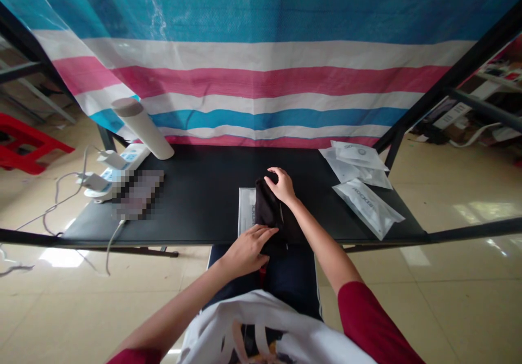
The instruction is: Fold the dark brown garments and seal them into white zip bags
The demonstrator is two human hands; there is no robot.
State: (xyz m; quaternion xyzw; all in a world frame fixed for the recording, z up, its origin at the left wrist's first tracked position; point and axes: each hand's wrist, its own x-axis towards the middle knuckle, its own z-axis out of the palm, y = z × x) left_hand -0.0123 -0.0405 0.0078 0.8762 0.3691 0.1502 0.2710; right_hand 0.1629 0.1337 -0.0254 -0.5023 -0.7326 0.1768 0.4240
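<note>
A dark folded cloth lies on the black table near its front edge, partly over a clear plastic bag. My left hand rests flat on the near end of the cloth, fingers stretched out. My right hand presses on the far end of the cloth with its fingers curled over the edge. Both forearms reach in from below, over my lap.
Several packed clear bags lie at the table's right. A white tube leans at the back left, beside a power strip with plugs and cables. A striped tarp hangs behind. Black frame bars flank the table.
</note>
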